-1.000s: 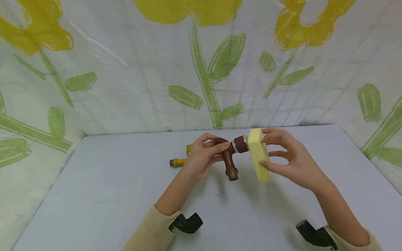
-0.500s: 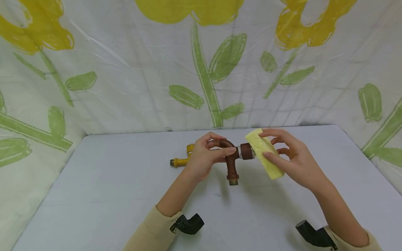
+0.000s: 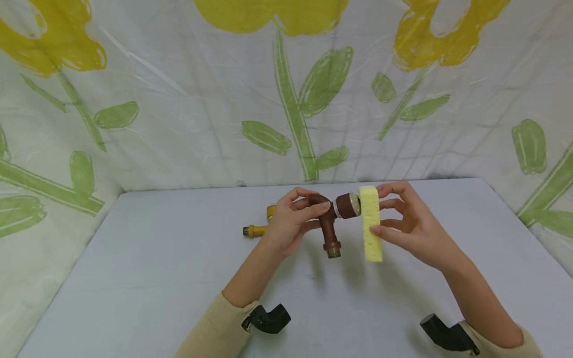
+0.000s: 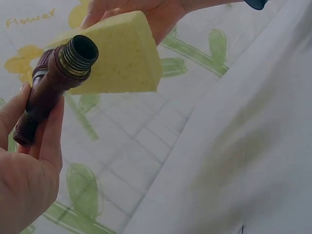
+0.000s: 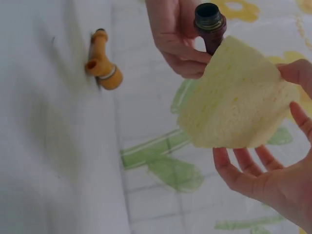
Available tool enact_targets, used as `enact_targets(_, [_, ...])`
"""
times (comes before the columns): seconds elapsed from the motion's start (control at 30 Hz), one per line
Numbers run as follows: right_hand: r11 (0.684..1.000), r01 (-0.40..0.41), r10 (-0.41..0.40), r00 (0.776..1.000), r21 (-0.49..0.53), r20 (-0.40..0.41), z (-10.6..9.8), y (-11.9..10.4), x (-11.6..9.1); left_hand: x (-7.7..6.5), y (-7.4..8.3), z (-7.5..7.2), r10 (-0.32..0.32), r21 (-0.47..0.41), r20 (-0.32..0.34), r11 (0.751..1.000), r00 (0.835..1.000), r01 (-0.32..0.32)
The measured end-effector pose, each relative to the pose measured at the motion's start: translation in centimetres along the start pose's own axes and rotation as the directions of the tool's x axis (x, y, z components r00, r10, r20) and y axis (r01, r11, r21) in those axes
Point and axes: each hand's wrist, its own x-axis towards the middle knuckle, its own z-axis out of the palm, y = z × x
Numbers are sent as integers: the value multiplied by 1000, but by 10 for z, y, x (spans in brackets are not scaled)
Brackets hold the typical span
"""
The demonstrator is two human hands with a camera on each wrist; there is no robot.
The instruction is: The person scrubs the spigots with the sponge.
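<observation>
My left hand [image 3: 288, 223] grips a brown faucet [image 3: 329, 229] by its body, holding it above the table. The faucet's threaded spout [image 4: 80, 52] points down in the head view, and its ribbed knob end [image 3: 348, 206] faces right. Between thumb and fingers of my right hand [image 3: 416, 228] is a pale yellow sponge [image 3: 371, 233], held upright on edge. Its broad face stands right at the knob end of the faucet. In the right wrist view the sponge [image 5: 239, 97] covers part of the faucet [image 5: 210, 24].
A yellow faucet [image 3: 255, 230] lies on the white table [image 3: 170, 268] behind my left hand, partly hidden by it. A sheet with painted flowers [image 3: 206, 99] hangs behind the table. Black wrist cameras [image 3: 268, 318] sit at both sleeves.
The sponge has rocked against the faucet's knob end, tilting at half a second ago and standing upright now. The faucet has swung slightly in my left hand.
</observation>
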Motion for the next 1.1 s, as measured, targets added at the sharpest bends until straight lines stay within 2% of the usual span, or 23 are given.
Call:
enact_targets(0.17, [991,12,-26,994,-131,-103,9,-9,0,0,1,2,-7,16,-19,1000,1000,7])
enact_targets(0.3, [966,47,-84,987,-254,-134,14,-14,-1,1,2,2,-29,47,-32,998,999,30])
enact_targets(0.4, [952,69,-117,982,-297,-146,14,-14,-1,1,2,3,-39,83,-10,996,999,40])
enact_targets(0.5, [950,49,-102,983,-310,-155,13,-12,0,1,2,4,-47,109,7,993,999,46])
enact_targets(0.67, [969,11,-42,992,-247,-118,7,-3,1,1,2,3,-40,135,18,990,999,37])
enact_targets(0.83, [992,14,-20,999,-125,-45,0,3,1,2,2,0,-29,86,37,996,999,26])
enact_targets(1.0, [998,31,-30,999,50,-17,-2,3,1,1,1,0,-39,20,40,999,998,38])
enact_targets(1.1, [993,71,-68,997,97,-38,-1,1,1,0,1,1,-41,-5,35,999,999,41])
